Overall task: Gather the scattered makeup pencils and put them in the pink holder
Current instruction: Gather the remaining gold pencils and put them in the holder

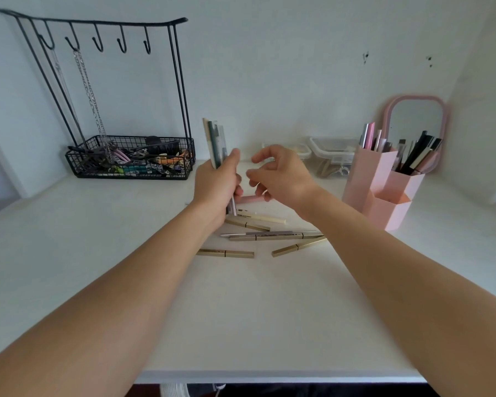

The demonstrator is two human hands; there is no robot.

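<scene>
Head view: looking down along both my bare forearms at a white desk.
Pink holder (384,184): stands at the right, three compartments; the two taller ones hold pencils and brushes, too crowded to count; the lowest front one looks empty.
Wire basket (129,160): black, at the left against the wall, filled with hair clips and small items; a rack of five hooks rises from it, with chains hanging from two.
Clear boxes (331,151): two lidded plastic tubs behind my right hand; contents unclear.
Left hand (216,186): fingers curled round a bundle of pencils (216,144), held upright above the desk; about four, hard to tell.
Right hand (281,174): beside the left, fingers loosely curled, holding nothing.
Loose pencils (269,235): about six lie on the desk under my hands, mostly gold, plus one pink (251,199) and one cream (261,216).
Mirror (415,121): pink-framed, behind the holder.
Room: pale wall with a few dark marks.
</scene>
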